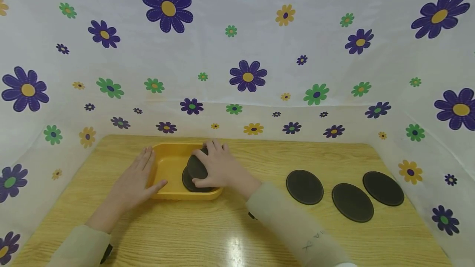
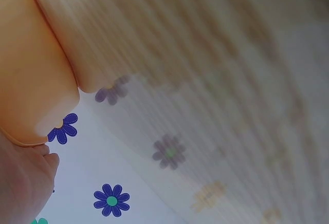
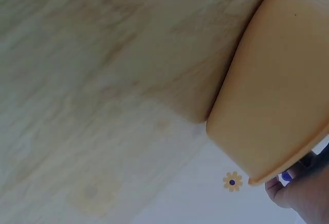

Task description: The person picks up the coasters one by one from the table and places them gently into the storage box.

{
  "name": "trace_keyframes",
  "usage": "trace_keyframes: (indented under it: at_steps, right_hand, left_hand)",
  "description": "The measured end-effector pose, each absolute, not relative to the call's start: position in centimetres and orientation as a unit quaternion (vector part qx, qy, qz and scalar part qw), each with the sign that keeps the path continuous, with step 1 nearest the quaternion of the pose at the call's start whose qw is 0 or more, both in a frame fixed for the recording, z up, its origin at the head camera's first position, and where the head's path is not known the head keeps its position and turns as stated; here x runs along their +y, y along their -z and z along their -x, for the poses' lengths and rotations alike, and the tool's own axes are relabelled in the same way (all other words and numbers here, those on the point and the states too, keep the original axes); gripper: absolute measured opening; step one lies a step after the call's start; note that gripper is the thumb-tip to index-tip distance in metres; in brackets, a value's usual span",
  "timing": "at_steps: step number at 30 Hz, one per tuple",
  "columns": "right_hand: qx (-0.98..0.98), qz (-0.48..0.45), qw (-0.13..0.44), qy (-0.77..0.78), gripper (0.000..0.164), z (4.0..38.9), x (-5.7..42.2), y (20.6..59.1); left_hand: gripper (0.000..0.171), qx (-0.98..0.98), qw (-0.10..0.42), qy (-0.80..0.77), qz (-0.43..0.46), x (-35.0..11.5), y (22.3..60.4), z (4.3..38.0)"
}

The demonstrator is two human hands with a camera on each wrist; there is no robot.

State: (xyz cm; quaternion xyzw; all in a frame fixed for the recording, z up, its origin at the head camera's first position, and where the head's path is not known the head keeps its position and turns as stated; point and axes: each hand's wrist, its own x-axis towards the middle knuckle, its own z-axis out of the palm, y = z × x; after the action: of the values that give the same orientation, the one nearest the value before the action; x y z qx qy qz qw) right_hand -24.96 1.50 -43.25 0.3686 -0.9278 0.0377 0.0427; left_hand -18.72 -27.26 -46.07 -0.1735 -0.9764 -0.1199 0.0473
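Note:
A yellow plastic tray (image 1: 168, 196) stands on the table, left of centre in the head view. My left hand (image 1: 135, 180) rests along its left side, fingers straight and thumb reaching over the near left corner. At the tray's right end my right hand (image 1: 219, 166) grips a round black coaster (image 1: 196, 167), tilted, with thumb and fingers about its edges. Beneath it another black coaster (image 1: 188, 180) shows partly inside the tray. In the left wrist view the left hand (image 2: 25, 180) touches the tray's rim; in the right wrist view the right hand (image 3: 308, 193) is partly cut off.
Three more round black coasters lie to the right on the wooden table (image 1: 178, 234): a nearer-left coaster (image 1: 304, 187), a middle coaster (image 1: 352, 202) and a far-right coaster (image 1: 383, 188). A white flower-patterned cloth (image 1: 208, 48) surrounds the table at the back and sides.

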Motion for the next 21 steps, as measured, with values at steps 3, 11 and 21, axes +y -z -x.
trace_keyframes:
  at_steps: [3,11,21]
  right_hand:
    - [-0.927,-0.373,0.033,-0.03,0.078,24.8,0.8,43.5]
    - [-0.928,-0.373,0.005,-0.013,0.078,24.7,-0.3,44.2]
    - [-0.926,-0.376,-0.013,0.008,0.073,24.7,-0.4,44.3]
  left_hand:
    - [0.102,-0.977,0.049,0.117,0.172,-27.2,46.0,18.7]
    - [0.102,-0.977,0.049,0.116,0.17,-27.3,46.1,18.7]
    - [0.103,-0.977,0.048,0.114,0.173,-27.4,46.3,18.8]
